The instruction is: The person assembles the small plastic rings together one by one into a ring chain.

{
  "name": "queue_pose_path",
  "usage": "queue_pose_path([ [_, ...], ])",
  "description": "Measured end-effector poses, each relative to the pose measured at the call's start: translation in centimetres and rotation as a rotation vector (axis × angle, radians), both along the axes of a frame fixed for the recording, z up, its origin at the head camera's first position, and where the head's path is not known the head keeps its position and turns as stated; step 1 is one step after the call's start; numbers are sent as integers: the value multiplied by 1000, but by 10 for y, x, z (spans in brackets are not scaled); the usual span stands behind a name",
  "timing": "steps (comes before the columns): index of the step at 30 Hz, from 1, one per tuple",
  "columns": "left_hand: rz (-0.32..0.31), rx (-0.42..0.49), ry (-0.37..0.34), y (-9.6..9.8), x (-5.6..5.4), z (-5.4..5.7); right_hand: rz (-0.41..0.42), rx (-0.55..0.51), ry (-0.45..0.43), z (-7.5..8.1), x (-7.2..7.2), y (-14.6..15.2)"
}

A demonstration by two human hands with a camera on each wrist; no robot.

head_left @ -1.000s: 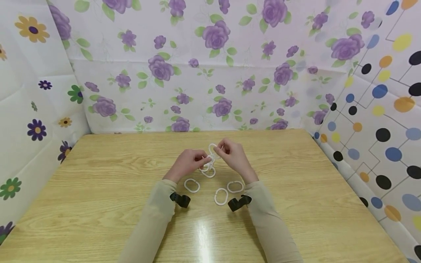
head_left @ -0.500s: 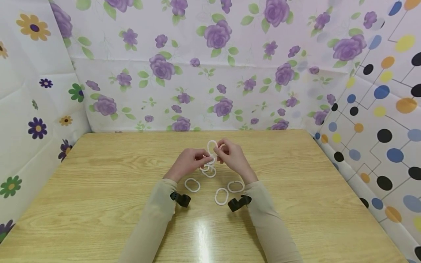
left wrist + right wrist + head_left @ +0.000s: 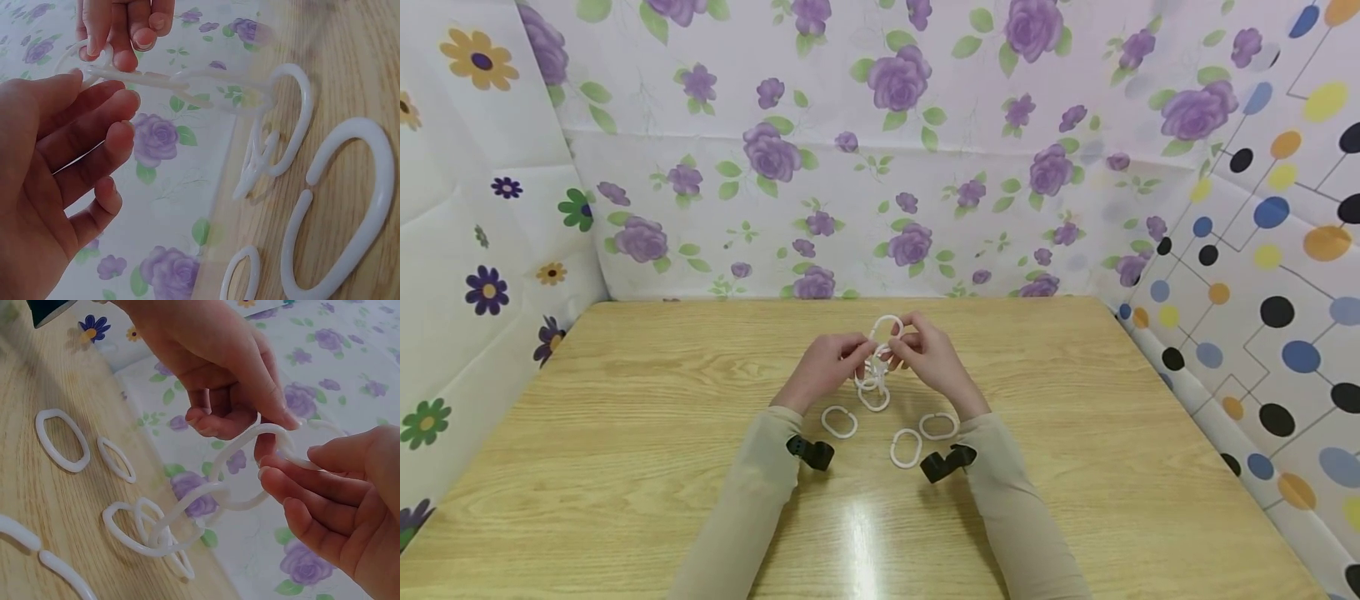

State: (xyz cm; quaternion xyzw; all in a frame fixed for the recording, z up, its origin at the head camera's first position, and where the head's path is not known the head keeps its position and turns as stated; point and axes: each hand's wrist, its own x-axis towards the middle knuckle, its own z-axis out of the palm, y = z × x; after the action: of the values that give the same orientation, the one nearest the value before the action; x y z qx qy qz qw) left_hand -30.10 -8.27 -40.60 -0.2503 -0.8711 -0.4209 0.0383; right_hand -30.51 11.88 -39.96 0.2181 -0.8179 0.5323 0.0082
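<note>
Several white shower curtain rings hang linked as a chain between and below both hands. My left hand pinches a ring near the chain's top between thumb and forefinger. Opposite it, my right hand pinches the top ring, which stands up above the fingertips and runs through or against the ring in the left hand; the exact contact is partly hidden by fingers. The chain's lower rings dangle at or just over the table; whether they touch it I cannot tell.
Three loose rings lie on the wooden table: a left one, a middle one and a right one, all nearer the body than the chain. A flowered cloth rises behind the table's far edge.
The top ring has risen slightly and tilted to the right. Both hands have shifted a little, with the left fingers higher on the chain. The loose rings stay put.
</note>
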Motion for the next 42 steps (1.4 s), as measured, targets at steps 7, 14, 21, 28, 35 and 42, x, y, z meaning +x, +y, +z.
queue_pose_path([
  [7, 31, 43, 14, -3, 1, 2, 0, 27, 31, 0, 0, -1],
  [14, 49, 45, 22, -4, 0, 3, -31, 71, 75, -1, 0, 1],
  [21, 58, 54, 39, -5, -1, 4, -8, 147, 89, -2, 0, 1],
  [28, 24, 47, -18, -8, -1, 5, -21, 220, 102, -3, 0, 2],
  [35, 8, 2, -38, -11, -3, 3, -5, 224, 110, -2, -1, 2],
  [42, 17, 4, -45, -14, -4, 4, -7, 251, 121, -1, 1, 2],
])
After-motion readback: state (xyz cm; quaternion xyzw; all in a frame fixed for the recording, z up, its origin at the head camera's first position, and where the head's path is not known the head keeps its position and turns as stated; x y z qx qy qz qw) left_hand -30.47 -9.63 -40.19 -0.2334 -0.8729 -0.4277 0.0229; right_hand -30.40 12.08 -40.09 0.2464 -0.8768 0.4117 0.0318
